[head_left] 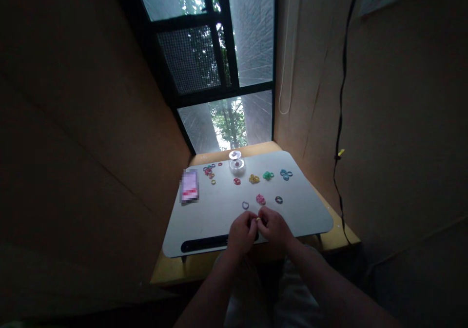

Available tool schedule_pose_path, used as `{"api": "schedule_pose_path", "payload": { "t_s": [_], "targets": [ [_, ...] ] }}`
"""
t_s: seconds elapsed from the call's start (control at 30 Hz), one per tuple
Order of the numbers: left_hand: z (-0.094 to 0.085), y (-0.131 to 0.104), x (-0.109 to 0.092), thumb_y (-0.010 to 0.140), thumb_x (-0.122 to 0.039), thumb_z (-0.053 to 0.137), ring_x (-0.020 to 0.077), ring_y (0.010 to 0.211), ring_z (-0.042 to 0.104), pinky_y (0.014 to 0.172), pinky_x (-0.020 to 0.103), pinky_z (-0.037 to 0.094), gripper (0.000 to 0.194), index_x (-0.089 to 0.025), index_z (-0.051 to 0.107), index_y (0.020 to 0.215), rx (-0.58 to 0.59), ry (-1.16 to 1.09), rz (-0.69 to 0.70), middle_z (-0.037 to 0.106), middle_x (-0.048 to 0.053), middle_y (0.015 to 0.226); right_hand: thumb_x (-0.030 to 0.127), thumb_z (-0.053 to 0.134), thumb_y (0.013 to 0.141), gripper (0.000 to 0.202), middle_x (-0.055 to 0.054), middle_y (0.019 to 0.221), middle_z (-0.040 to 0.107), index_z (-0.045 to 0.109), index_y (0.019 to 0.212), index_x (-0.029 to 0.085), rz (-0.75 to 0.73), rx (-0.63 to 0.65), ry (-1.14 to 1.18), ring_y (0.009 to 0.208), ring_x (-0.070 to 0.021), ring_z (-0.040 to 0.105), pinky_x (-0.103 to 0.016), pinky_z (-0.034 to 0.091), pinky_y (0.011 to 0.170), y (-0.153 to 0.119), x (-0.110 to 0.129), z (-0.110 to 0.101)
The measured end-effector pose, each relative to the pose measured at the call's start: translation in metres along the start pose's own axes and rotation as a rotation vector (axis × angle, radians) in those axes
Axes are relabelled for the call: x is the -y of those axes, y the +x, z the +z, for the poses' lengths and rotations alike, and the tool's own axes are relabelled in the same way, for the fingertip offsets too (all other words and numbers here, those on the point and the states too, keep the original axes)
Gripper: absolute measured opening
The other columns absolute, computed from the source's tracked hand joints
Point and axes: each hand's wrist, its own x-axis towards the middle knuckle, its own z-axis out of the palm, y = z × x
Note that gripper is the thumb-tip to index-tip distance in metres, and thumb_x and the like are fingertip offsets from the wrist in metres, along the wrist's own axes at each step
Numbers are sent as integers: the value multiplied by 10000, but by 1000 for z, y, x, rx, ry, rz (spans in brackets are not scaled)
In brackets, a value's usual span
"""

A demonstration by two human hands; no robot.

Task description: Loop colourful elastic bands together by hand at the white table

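From my remote seat: a dim room, with a tall barred window [219, 65] straight ahead showing green leaves outside. A black cable [341, 113] hangs down the wall to the right.

Below the window sits a pale grey lap desk [219, 211] on a yellow surface [340, 238], a dark slot [204, 244] running along the desk's near edge.

A blurred-out pink and white card [189, 186] lies at the desk's far left. A small clear round container [237, 166] stands at the far middle, with its lid [234, 154] just behind it.

Small coloured rings lie scattered over the desk: a red and mixed cluster [209, 170] far left, a yellow pile [254, 178], a green pile [268, 175], a blue pile [285, 174], a pink pile [260, 199], and a lone purple ring [245, 204] nearest the hands.

Left hand [241, 233] and right hand [275, 226] meet over the desk's near edge, fingertips pinched together on a tiny yellow ring [258, 219] held between them. Both grips are narrow and closed on it. I cannot tell whether the ring is stretched.
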Motion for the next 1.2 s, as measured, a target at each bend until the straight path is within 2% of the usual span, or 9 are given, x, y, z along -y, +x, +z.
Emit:
{"api": "schedule_pose_path", "payload": {
  "t_s": [1.2],
  "targets": [
    [-2,0,-3,906,-235,501,160,725,600,673,262,416,152,-204,639,851,13,5,-4,671,9,786,196,510,790,94,30,650,514,446,727,224,-7,20,-5,608,-139,489,-240,321,585,-1,0,0]
  ]
}}
